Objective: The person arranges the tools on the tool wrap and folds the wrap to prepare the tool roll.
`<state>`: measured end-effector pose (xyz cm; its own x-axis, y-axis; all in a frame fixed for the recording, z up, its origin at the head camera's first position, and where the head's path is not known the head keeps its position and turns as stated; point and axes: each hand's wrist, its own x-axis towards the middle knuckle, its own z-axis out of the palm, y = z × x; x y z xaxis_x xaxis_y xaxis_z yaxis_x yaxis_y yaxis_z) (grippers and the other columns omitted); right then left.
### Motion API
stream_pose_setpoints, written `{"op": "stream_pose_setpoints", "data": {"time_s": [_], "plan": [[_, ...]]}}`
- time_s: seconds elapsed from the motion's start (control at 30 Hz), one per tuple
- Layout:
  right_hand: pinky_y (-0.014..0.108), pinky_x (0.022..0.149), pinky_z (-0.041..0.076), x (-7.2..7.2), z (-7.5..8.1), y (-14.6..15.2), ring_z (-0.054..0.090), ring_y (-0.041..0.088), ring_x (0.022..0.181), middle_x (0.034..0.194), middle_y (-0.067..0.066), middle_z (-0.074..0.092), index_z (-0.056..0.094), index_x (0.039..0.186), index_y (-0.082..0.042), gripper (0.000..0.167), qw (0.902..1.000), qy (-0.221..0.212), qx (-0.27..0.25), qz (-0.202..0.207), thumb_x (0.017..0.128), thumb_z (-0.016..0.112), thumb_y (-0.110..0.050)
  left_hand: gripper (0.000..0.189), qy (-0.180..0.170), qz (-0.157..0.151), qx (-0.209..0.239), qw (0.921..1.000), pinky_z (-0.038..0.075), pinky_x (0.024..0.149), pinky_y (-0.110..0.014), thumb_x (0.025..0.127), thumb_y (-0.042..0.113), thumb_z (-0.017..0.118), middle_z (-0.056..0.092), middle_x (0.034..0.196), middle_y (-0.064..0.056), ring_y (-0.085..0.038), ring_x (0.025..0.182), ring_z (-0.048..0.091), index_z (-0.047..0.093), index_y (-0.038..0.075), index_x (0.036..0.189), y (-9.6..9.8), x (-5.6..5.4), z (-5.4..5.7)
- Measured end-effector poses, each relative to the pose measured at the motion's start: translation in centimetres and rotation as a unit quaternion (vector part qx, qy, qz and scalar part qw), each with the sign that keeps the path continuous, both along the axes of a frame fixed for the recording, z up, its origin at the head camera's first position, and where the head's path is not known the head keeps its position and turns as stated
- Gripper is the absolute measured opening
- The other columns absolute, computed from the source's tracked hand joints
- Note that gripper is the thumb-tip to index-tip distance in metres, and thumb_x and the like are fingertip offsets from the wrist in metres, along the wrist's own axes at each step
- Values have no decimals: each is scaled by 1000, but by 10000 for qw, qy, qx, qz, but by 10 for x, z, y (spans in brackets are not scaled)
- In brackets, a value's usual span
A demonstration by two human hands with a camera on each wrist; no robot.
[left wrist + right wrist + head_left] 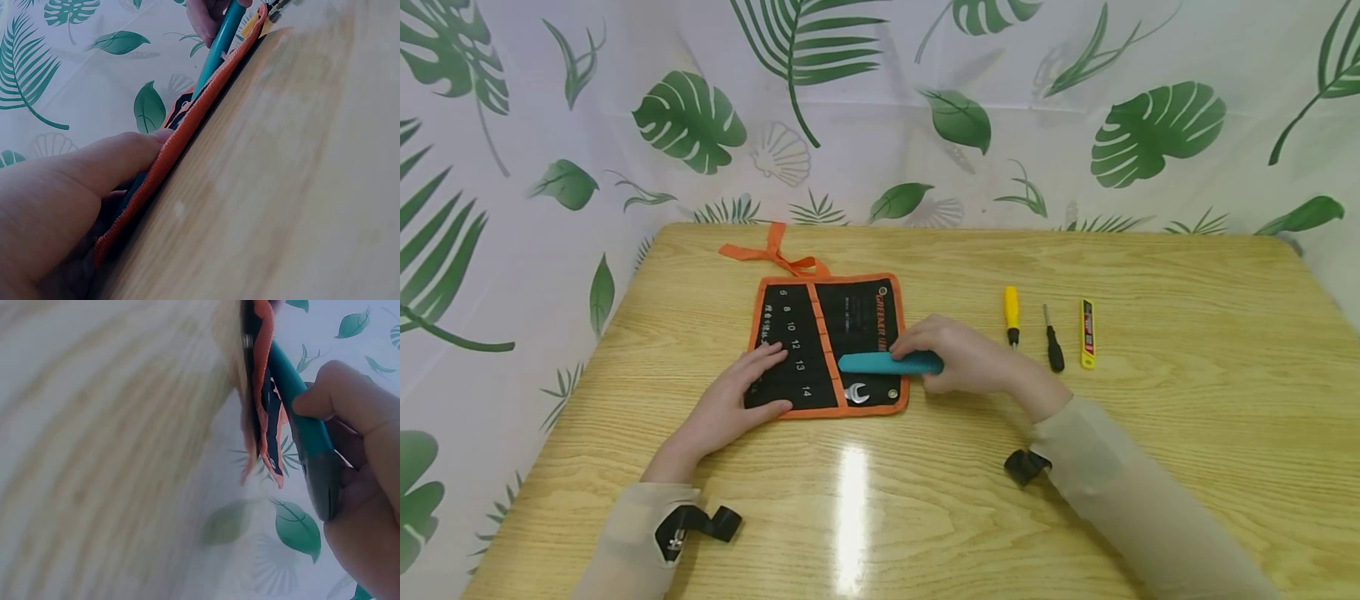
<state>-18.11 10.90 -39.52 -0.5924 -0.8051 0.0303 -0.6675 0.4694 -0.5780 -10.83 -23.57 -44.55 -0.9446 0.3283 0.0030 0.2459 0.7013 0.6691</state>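
Note:
A black tool pouch point(857, 312) with orange trim and a column of printed size numbers lies on the table. My left hand point(726, 400) rests on its left part, fingers and thumb spread. Between thumb and fingers, my right hand point(970, 358) grips a long teal tool handle point(872, 363) with a grey end point(323, 487). The handle points left over the right half of the pouch, and its far tip reaches the orange pocket edge point(824, 342). Just below it, the open end of a wrench point(856, 394) sticks out of a pocket.
An orange tie ribbon point(775, 250) trails from the pouch's back edge. To the right of the right hand lie a yellow-handled screwdriver point(1012, 310), a small black screwdriver point(1055, 348) and a flat yellow pack point(1087, 333). Behind the wooden table point(1187, 375) hangs a leaf-print cloth point(850, 167).

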Motion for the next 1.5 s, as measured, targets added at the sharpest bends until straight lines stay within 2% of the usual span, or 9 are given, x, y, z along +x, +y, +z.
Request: {"op": "stream_pose_setpoints", "data": {"time_s": [0.37,0.7,1.2,1.33,1.5], "plan": [[39,90,45,-1,7,-7,49,26,115,125,6,61,68,116,-4,43,9989,276,228,308,74,64,4,73,-66,22,-17,10000,23,109,-56,85,47,69,27,155,-2,-29,142,20,41,19,147,0,0,1],[42,97,42,-3,2,-17,49,29,119,127,9,60,67,117,-3,41,9982,407,283,332,77,65,4,73,-30,-4,4,10000,23,109,-56,85,47,69,28,155,-2,-29,142,20,41,18,146,0,0,1],[43,104,38,-6,-6,-28,47,28,126,129,6,59,66,120,-6,40,9992,175,185,324,81,67,2,72,20,-38,21,10000,23,109,-55,86,44,69,29,154,-4,-29,142,21,42,17,146,0,0,2],[41,105,37,-7,-8,-31,46,27,127,127,5,60,66,120,-7,38,9997,-16,123,205,83,68,1,72,57,-43,9,10000,24,109,-56,86,44,70,29,154,-5,-30,141,22,42,16,146,1,0,3],[36,100,42,-9,-10,-35,52,22,120,124,5,61,66,118,-8,36,9996,-273,-15,29,83,70,1,72,75,-56,6,10000,24,108,-57,86,43,70,29,154,-6,-31,141,22,42,15,146,1,0,3]]}}
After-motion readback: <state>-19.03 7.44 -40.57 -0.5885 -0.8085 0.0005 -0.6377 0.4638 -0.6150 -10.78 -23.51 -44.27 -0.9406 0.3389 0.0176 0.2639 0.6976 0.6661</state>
